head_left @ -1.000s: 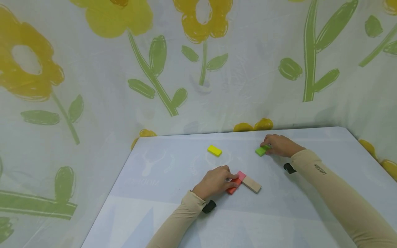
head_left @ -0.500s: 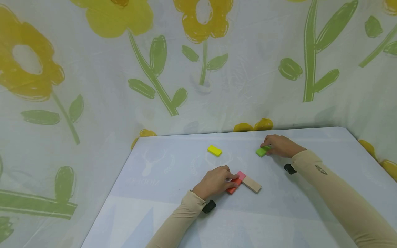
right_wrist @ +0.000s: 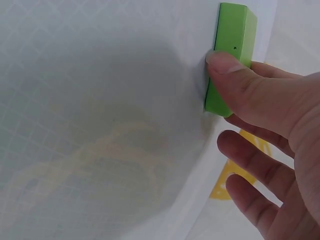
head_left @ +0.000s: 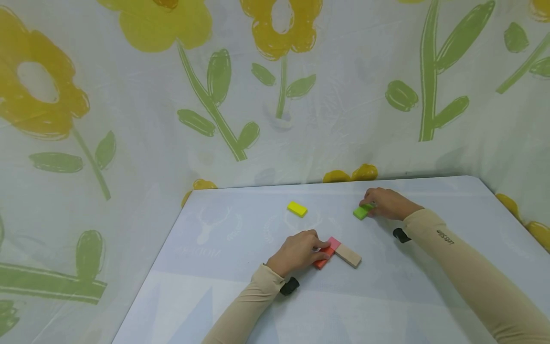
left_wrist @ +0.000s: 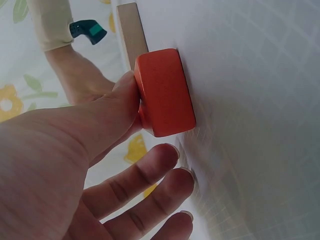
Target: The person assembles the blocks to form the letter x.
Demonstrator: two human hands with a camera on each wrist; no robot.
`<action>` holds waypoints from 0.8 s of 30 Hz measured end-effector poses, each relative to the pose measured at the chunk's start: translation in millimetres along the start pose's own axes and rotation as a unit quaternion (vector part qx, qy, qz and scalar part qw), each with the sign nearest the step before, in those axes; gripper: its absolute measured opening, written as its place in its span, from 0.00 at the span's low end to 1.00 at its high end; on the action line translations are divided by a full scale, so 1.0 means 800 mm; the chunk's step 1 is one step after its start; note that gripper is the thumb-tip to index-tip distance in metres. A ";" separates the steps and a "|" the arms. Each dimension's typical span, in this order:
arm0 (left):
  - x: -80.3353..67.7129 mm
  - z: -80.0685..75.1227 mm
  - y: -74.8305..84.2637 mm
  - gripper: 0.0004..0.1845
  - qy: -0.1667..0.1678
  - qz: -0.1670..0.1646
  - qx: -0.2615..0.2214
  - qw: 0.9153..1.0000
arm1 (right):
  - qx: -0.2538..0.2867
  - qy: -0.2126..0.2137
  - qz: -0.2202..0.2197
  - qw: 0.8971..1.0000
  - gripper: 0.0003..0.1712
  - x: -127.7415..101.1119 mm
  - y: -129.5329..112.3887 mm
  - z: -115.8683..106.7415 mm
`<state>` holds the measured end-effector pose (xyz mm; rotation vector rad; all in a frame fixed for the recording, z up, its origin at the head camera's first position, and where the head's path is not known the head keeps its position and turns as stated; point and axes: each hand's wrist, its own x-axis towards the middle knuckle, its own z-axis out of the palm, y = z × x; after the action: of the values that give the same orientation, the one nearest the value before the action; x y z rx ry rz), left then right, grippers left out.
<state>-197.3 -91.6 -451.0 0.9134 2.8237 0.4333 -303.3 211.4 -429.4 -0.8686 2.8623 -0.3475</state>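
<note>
The left hand (head_left: 298, 252) covered the orange block's (head_left: 323, 260) nine-o'clock end. The worktop (head_left: 240, 286) ran off the six-o'clock edge, and the right hand's (head_left: 386, 201) fingers hid part of the green block (head_left: 362, 211).

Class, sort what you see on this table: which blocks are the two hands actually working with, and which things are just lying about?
In hand:
- orange block, held by the left hand
- green block, pinched by the right hand

Lying about:
- yellow block, apart from both hands
- pink block and plain wooden block, beside the orange one
</note>
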 end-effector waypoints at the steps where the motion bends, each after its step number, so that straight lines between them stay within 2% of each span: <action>1: 0.000 0.000 0.000 0.22 0.000 0.000 0.000 1.000 | -0.001 -0.002 0.000 1.000 0.20 0.000 -0.001 -0.001; 6: 0.000 -0.001 0.001 0.23 -0.003 0.001 0.001 1.000 | -0.012 -0.003 -0.007 1.000 0.20 -0.001 -0.004 -0.001; 24: 0.002 -0.001 0.000 0.23 -0.009 -0.004 -0.006 1.000 | -0.002 0.000 -0.013 1.000 0.20 0.001 -0.007 0.007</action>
<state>-198.9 -90.7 -450.3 0.8986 2.8040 0.4391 -299.8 205.7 -433.4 -0.9088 2.8546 -0.3434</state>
